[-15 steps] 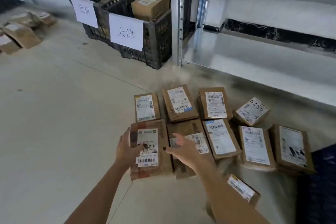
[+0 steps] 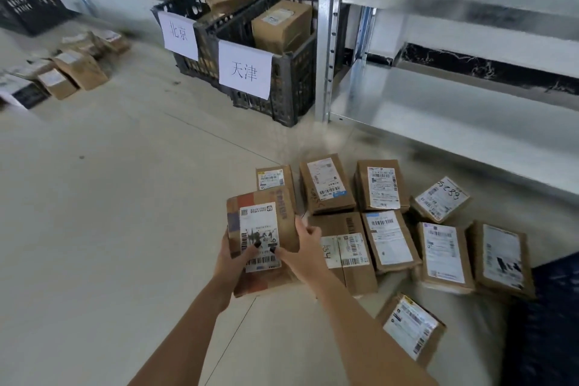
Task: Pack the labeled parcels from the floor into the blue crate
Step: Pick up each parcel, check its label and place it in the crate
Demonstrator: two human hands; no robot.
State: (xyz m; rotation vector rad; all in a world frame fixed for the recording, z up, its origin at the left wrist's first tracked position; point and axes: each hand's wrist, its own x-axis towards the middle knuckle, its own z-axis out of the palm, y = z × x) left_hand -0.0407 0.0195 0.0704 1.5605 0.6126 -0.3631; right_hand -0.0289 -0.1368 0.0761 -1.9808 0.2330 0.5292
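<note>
Both hands hold 1 parcel (image 2: 261,229), a flat brown cardboard box with a white label on top, its far end tilted up over the floor (image 2: 109,197). The left hand (image 2: 233,262) clamps the near left edge, thumb on the label and the other fingers hidden underneath. The right hand (image 2: 300,252) closes on the near right edge, thumb tip just beside the left thumb.

Just right of the right fingers lie 8 other parcels (image 2: 388,240) in a loose cluster; a 9th peeks out beyond the held box. The blue crate (image 2: 545,323) sits well right of them, only partly in view.

The box looks stiff and probably light. The glossy label may be slick, so gripping the bare cardboard edges seems surer.
</note>
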